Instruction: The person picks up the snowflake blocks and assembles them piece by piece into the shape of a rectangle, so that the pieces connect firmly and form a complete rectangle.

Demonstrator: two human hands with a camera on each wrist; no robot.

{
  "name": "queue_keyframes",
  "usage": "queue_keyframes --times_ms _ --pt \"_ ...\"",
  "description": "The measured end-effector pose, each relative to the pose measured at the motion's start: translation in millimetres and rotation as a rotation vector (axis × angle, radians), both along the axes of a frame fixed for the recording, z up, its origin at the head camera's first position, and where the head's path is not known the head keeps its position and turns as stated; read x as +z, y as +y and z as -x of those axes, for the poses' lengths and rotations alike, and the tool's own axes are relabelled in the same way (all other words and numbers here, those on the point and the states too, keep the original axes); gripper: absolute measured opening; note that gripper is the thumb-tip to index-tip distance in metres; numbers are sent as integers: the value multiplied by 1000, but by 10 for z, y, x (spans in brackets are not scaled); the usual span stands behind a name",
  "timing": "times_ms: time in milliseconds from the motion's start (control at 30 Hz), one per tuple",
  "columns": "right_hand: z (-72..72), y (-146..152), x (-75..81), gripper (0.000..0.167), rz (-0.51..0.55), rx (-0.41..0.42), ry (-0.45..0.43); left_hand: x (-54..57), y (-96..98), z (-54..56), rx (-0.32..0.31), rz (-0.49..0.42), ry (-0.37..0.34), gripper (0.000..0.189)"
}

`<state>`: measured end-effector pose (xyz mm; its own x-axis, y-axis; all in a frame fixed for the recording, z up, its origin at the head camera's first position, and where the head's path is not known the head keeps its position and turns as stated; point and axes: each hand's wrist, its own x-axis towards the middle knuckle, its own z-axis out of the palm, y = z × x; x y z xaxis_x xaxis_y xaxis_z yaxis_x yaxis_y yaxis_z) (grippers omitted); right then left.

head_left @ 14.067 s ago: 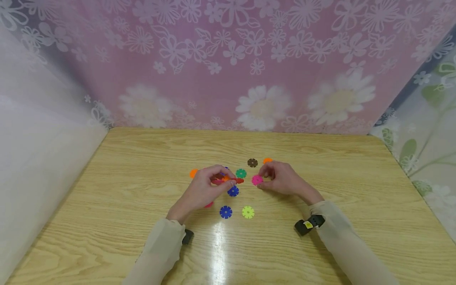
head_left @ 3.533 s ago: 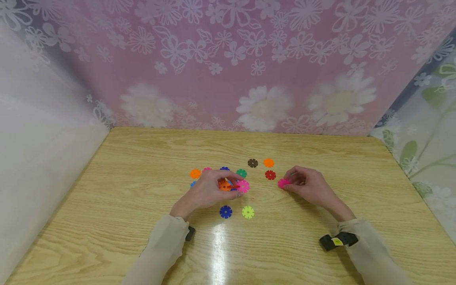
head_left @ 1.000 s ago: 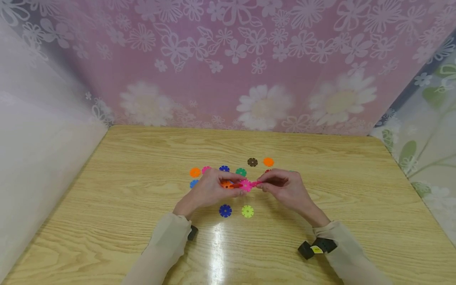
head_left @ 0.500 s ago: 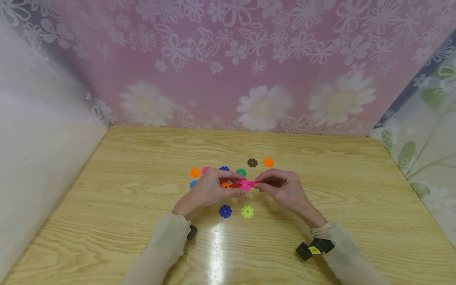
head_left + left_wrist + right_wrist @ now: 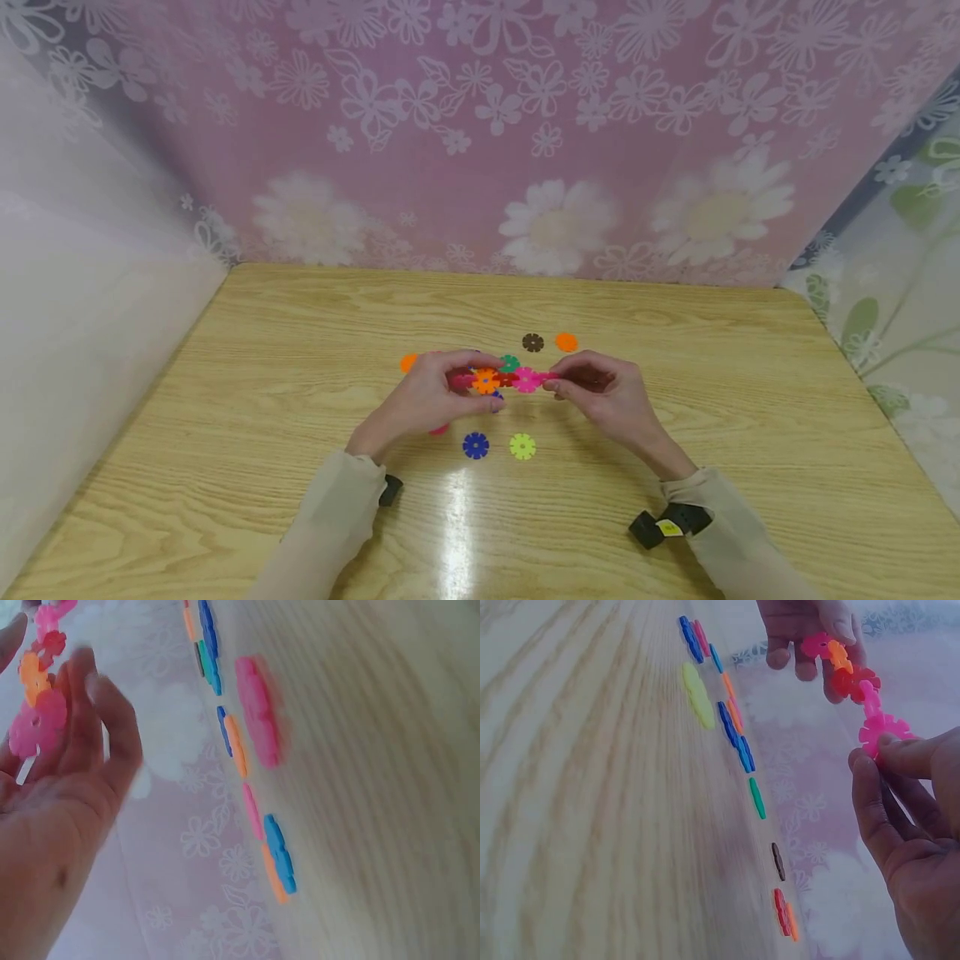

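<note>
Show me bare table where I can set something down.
Bare tabletop lies between the brown disc and the pink curtain, left of the left sleeve, and between the lime disc and the right wristband. Crowded: around the left hand, where discs cluster.

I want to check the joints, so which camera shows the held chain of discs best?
The right wrist view: the chain lies wholly inside the picture, mostly uncovered. The head view shows it small, right end edge-on. The left wrist view has it at upper left, reaching the top edge.
</note>
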<state>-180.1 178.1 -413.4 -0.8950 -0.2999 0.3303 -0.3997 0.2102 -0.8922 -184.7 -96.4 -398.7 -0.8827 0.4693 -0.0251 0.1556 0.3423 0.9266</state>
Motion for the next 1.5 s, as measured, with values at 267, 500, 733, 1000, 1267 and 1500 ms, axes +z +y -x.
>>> queue_keyframes --times_ms 267,500,733,1000,1267,1500 --pt "-22 -51 -20 16 4 12 24 -6 25 -34 -6 7 119 40" --pt "-40 -58 -32 16 -7 4 30 -38 8 -65 22 32 108 33" --pt "-38 -53 -28 16 -2 3 -24 -56 17 -77 22 45 109 32" --pt "-23 -65 -21 16 11 6 -36 -46 30 -65 -3 47 84 28" --pt "-7 -95 -18 15 32 0 -83 -59 72 -28 -3 9 61 18" --pt "8 -110 0 15 36 -1 -138 -34 84 -7 -4 -19 53 13"
